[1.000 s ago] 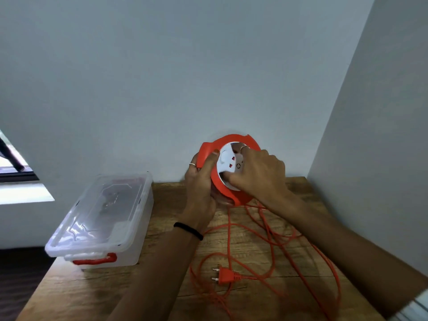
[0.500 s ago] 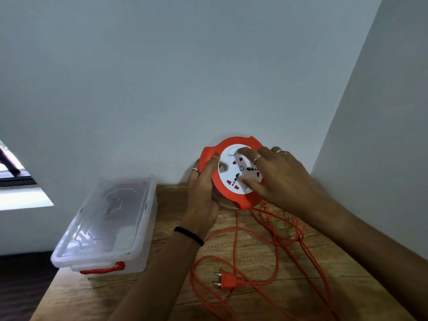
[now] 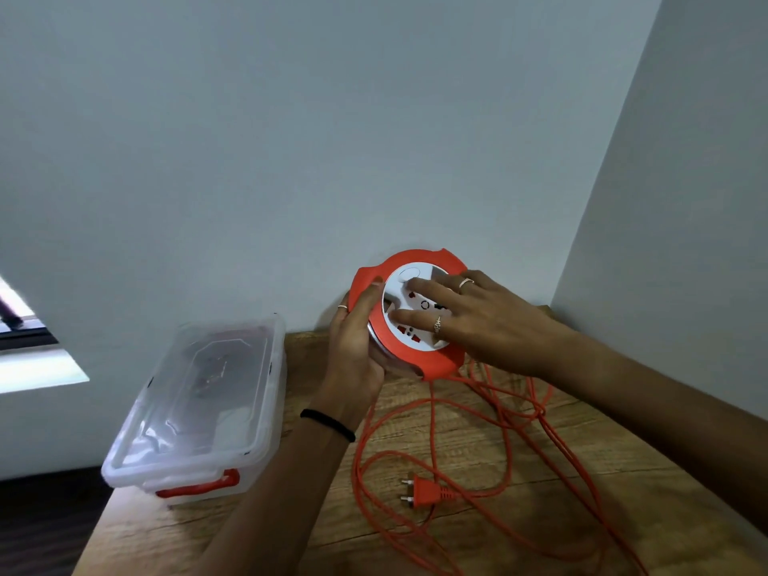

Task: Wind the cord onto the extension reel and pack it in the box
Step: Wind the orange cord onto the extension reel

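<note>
Left hand point(image 3: 353, 351) grip around reel point(image 3: 409, 318) edge

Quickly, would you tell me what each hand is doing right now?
Left hand: grips the round orange-and-white plastic extension reel by its rim.
Right hand: open, straight fingers resting on the reel's white face.

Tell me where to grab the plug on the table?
Take the plug by its flat orange body, from above, pinching its two sides. Its pins point left toward the box and the cord leaves rightward, so the body is the only bare part.
</note>
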Available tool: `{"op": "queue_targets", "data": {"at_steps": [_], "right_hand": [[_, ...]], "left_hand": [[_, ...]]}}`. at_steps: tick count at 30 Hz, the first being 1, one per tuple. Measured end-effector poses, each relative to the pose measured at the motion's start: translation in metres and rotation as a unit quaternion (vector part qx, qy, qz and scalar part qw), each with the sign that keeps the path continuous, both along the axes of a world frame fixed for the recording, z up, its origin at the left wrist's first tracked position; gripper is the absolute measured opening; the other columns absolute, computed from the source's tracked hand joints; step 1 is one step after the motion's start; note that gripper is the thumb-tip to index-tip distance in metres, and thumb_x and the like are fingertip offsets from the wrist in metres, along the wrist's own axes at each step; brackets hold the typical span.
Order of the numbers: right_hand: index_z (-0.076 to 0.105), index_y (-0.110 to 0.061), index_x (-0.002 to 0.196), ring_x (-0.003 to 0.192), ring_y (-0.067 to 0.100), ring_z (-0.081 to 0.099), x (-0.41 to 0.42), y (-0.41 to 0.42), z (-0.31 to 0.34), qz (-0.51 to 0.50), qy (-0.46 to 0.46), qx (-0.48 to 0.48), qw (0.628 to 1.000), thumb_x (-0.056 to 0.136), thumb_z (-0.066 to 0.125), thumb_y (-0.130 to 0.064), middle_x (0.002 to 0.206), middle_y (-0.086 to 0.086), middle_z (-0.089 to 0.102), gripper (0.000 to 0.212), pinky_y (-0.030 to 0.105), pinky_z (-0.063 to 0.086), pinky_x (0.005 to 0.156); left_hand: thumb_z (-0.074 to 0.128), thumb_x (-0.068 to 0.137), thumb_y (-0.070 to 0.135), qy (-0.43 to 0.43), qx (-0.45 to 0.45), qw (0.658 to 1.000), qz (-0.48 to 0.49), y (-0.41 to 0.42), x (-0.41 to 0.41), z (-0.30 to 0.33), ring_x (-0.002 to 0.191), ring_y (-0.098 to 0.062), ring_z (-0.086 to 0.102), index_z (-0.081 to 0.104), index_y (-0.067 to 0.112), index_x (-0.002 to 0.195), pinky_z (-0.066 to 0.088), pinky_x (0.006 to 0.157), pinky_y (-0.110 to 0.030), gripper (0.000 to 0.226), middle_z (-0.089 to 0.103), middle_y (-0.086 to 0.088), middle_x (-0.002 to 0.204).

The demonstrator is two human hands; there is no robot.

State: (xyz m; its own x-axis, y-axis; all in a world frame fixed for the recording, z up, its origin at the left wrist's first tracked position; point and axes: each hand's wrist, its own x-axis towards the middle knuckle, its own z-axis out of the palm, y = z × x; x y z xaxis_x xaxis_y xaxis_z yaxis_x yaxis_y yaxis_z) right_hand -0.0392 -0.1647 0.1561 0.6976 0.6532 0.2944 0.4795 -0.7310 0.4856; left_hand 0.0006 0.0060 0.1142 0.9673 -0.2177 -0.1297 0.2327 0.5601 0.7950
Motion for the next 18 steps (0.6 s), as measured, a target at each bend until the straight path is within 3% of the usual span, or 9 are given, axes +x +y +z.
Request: {"op": "queue_targets", "data": {"at_steps": [4,7,10,14,18], "right_hand": [[0.043,-0.026,0.136,0.097,0.041,0.062,0.005,0.008,0.003,0.000,0.008,-0.005,1.000,0.078,0.017,-0.006,0.135,0.015,0.052,0.067,0.043,0.048,0.072],[0.046,-0.025,0.136,0.091,0.037,0.063,0.007,0.008,0.009,0.022,0.003,-0.015,1.000,0.084,0.025,-0.009,0.140,0.007,0.051,0.058,0.042,0.046,0.075],[0.037,-0.030,0.143,0.080,0.036,0.061,0.008,0.007,0.016,0.049,0.018,-0.048,0.997,0.086,0.031,-0.005,0.143,-0.003,0.050,0.063,0.042,0.047,0.073],[0.035,-0.034,0.140,0.066,0.033,0.060,0.013,0.008,0.021,0.045,0.054,-0.031,0.997,0.076,0.063,-0.004,0.133,-0.006,0.059,0.076,0.041,0.049,0.067],[0.033,-0.033,0.136,0.057,0.029,0.054,0.020,0.012,0.022,0.031,0.047,-0.044,0.997,0.077,0.060,-0.010,0.122,-0.006,0.064,0.070,0.036,0.043,0.065]], "left_hand": [[0.063,0.088,0.029,0.000,-0.003,1.000,-0.009,0.003,0.001,0.002,0.101,-0.036,0.068,0.061,0.010,0.123,0.055,0.085,-0.051,0.040,0.070,-0.016,0.111],[0.063,0.087,0.029,-0.003,-0.009,1.000,-0.021,0.005,0.003,0.004,0.102,-0.036,0.067,0.060,0.008,0.124,0.056,0.084,-0.049,0.042,0.069,-0.018,0.113],[0.064,0.086,0.028,-0.002,-0.008,0.999,-0.034,0.006,0.005,0.007,0.101,-0.038,0.067,0.061,0.006,0.122,0.056,0.084,-0.050,0.042,0.069,-0.019,0.113],[0.068,0.078,0.030,-0.001,0.008,0.999,-0.042,0.003,0.007,0.010,0.097,-0.037,0.069,0.060,0.007,0.123,0.057,0.082,-0.049,0.051,0.070,-0.018,0.112],[0.066,0.085,0.029,0.004,0.022,0.999,-0.041,0.001,0.009,0.010,0.094,-0.036,0.070,0.060,0.008,0.124,0.059,0.075,-0.045,0.044,0.071,-0.017,0.109]]}}
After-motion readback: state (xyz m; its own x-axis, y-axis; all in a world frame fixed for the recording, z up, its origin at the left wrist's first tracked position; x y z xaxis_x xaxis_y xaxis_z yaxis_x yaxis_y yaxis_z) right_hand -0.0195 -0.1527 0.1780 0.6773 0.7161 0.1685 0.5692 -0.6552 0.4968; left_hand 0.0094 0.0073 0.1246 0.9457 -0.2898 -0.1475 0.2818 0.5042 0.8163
